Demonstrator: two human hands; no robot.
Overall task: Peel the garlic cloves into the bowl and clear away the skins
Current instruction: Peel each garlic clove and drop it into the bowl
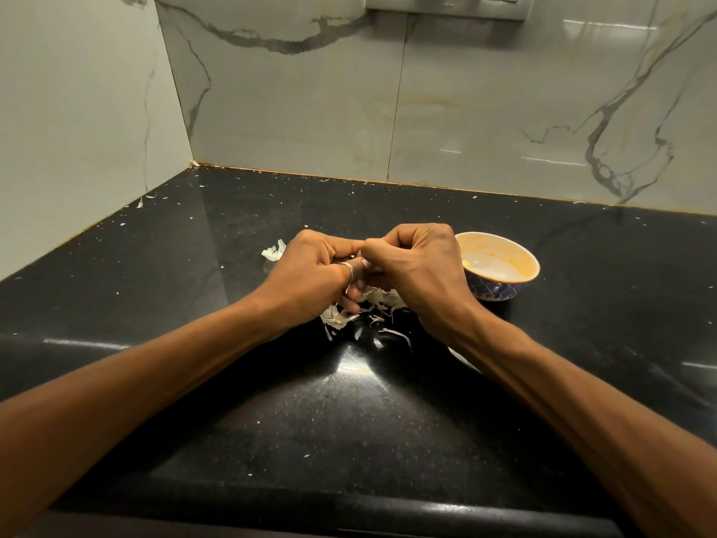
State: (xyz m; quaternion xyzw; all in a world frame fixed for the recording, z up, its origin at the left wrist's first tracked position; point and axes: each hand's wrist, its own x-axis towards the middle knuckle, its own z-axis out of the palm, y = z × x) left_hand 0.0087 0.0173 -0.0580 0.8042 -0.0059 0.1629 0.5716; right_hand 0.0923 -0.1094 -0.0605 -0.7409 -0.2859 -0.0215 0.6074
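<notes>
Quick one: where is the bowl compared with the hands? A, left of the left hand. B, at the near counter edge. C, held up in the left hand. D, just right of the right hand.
D: the bowl stands on the counter right beside the right hand, away from the left hand.

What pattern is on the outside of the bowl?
The bowl is blue outside with a pale lattice; head view.
</notes>
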